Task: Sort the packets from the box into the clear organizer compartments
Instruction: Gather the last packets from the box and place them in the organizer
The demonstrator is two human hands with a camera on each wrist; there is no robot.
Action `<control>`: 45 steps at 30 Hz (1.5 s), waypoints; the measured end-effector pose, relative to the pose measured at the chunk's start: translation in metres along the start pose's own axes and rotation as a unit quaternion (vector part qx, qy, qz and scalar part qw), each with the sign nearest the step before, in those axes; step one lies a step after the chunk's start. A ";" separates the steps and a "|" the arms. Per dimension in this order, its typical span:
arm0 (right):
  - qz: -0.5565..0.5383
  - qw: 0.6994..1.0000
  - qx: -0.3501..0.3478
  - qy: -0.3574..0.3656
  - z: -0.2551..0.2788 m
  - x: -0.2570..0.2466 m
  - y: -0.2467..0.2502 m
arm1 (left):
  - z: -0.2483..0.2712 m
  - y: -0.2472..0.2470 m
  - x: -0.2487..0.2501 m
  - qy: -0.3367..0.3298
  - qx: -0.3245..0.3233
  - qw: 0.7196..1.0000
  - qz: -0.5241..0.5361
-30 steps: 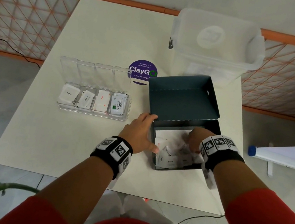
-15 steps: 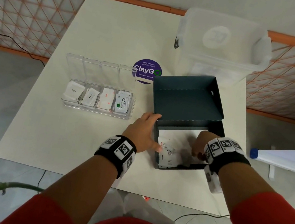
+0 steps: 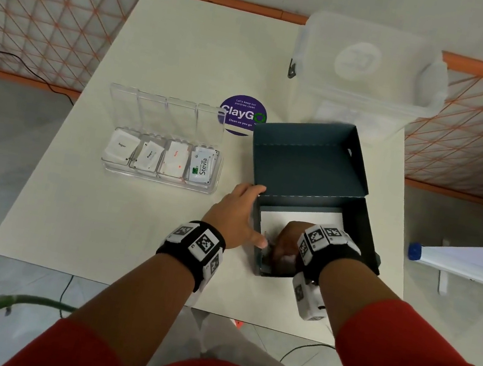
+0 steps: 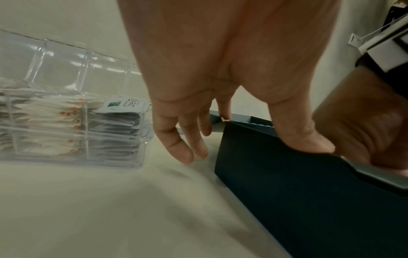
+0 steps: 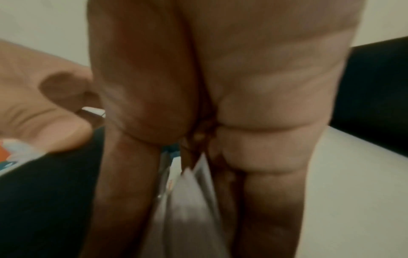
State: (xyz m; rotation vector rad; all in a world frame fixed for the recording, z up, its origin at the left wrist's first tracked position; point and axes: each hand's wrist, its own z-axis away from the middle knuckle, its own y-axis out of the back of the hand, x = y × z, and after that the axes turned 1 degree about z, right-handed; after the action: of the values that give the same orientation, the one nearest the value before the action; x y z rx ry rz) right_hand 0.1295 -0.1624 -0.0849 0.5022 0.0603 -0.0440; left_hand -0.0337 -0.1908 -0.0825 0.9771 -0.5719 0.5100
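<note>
The dark teal box (image 3: 311,163) stands open at the table's right, its lid tilted back. My right hand (image 3: 284,245) is down in the box's near left corner. Its thumb and fingers (image 5: 264,192) pinch a small bunch of white packets (image 5: 187,209), which the hand hides in the head view. My left hand (image 3: 244,215) lies along the box's left wall (image 4: 287,192), with the thumb on the rim and the fingers hanging loosely outside. Left of it stands the clear organizer (image 3: 157,179), lid up, holding sugar (image 3: 120,147), pepper (image 3: 149,155), salt (image 3: 174,163) and Stevia packets (image 3: 202,167).
A clear lidded tub (image 3: 367,66) stands behind the box at the far right. A purple ClayGo sticker (image 3: 242,115) lies between organizer and box. The table's near edge (image 3: 120,279) is close to my wrists. A white board with a blue cap (image 3: 462,260) sits off the table to the right.
My right hand slid from the box's middle into its near left corner and closed on the packets that lay loose there. The left hand stayed on the box wall.
</note>
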 end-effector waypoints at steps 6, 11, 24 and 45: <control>0.054 0.997 0.023 0.044 -0.007 -0.004 -0.012 | 0.001 -0.001 -0.002 0.000 0.002 1.000 0.002; 0.025 0.997 0.078 0.009 -0.007 0.030 0.020 | 0.000 -0.002 -0.004 -0.004 0.003 1.000 0.006; 0.057 0.988 0.091 0.111 -0.015 -0.009 0.007 | 0.001 0.000 -0.002 0.000 -0.004 1.000 0.025; 0.142 0.986 -0.026 0.084 -0.011 -0.011 -0.002 | -0.001 0.002 -0.004 0.000 -0.011 0.998 0.055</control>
State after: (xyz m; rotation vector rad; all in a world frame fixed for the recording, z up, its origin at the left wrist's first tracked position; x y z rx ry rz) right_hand 0.1177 -0.1588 -0.0944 0.4572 0.1548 0.2791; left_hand -0.0372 -0.1894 -0.0844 0.9279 -0.6321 0.6010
